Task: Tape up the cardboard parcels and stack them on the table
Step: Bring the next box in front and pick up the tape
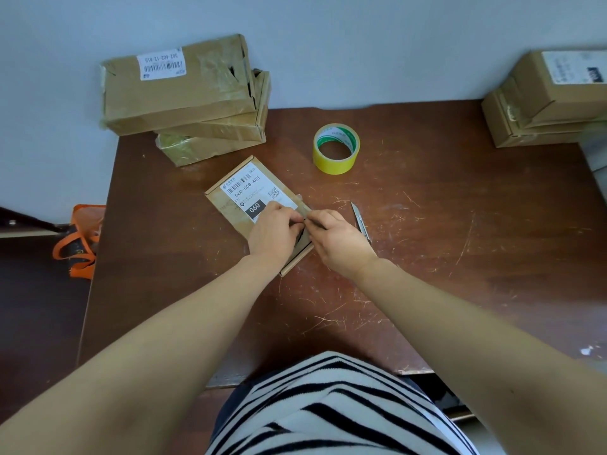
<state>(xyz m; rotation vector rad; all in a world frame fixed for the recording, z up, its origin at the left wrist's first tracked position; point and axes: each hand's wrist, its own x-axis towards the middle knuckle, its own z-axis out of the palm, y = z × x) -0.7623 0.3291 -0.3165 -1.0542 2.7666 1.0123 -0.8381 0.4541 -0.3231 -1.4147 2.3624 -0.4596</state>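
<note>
The small parcel (230,211) lies flat on the brown desk (427,257), near the middle and turned at an angle to the desk edge, with a white shipping label (251,190) facing up. The left hand (274,231) rests on the near half of the small parcel, covering part of the label, its fingers curled at the parcel's right edge. The right hand (338,238) meets it from the right, thumb and forefinger pinched on the same edge, so that both hands grasp the small parcel at one spot; what lies between the fingertips is too small to tell. A utility knife (360,221) lies on the desk just beside the right hand, its tip pointing away from the person. The yellow tape roll (335,149) lies flat with its core opening upward, behind and to the right of the small parcel and apart from it. The left stack (179,93) of three cardboard parcels sits at the rear left corner, its top parcel skewed and overhanging the desk edge. The right stack (542,106) sits at the rear right corner. An orange bag (78,241) lies on the floor to the left of the desk
</note>
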